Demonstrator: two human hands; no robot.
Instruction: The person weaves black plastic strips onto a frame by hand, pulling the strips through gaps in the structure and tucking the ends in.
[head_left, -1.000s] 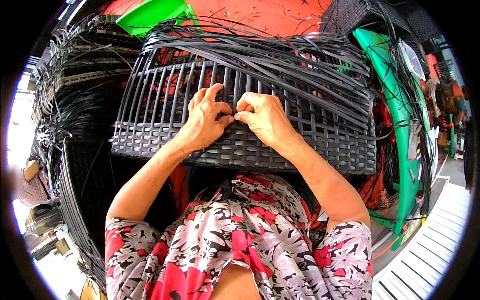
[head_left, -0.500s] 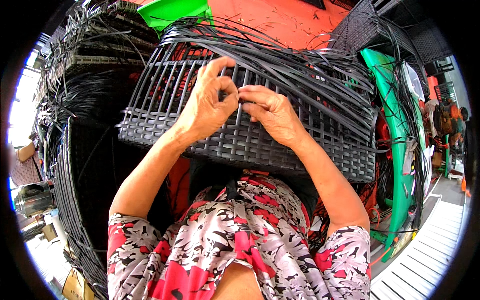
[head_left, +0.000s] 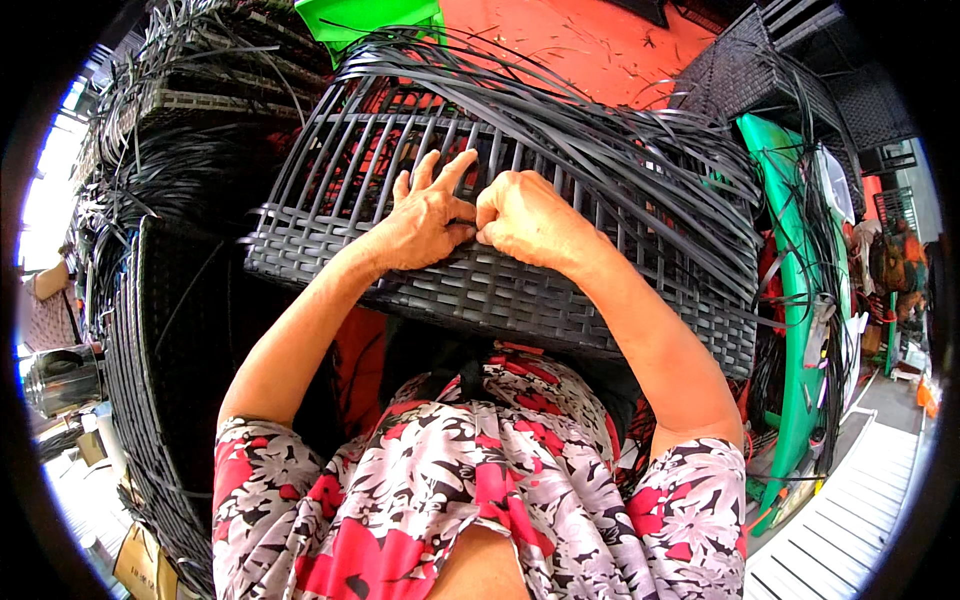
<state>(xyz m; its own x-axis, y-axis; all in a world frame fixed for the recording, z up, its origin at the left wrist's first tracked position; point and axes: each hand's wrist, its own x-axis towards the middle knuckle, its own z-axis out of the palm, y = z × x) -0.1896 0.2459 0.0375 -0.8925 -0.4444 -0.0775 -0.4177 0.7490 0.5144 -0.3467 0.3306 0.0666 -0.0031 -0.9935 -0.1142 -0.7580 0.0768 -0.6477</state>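
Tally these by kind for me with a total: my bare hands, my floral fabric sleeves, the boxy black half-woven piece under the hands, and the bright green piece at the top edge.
Bare hands: 2 (left hand, right hand)
Floral fabric sleeves: 2
Boxy black half-woven piece: 1
Bright green piece: 1
Total: 6

Strips (head_left: pixel 600 150) lie across the woven frame (head_left: pixel 500 290), right of stacked panels (head_left: pixel 133 340).
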